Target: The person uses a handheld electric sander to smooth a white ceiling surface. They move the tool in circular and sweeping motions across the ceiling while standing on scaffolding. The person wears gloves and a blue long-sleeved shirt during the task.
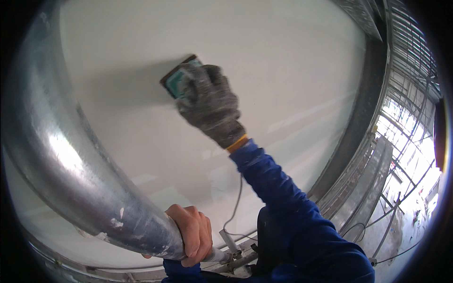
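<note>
My right hand (209, 101), in a dusty grey work glove with a yellow cuff, is closed on a hand sanding block (175, 84). The block has a green-blue body and a dark, flat base, and it is tilted at the pale wall (292, 61). Motion blurs it slightly, and the glove hides its grip. Bare, my left hand (192, 232) wraps around a thick grey metal pipe (101, 188) that is spattered with white. That pipe slants from the upper left down to the hand.
A dark metal frame (361, 108) borders the wall on the right. Beyond it are grey planks (365, 184) and a metal lattice (410, 113) with bright light behind. A thin cable (237, 200) hangs below my right forearm. Pipe joints (236, 259) sit beside my left hand.
</note>
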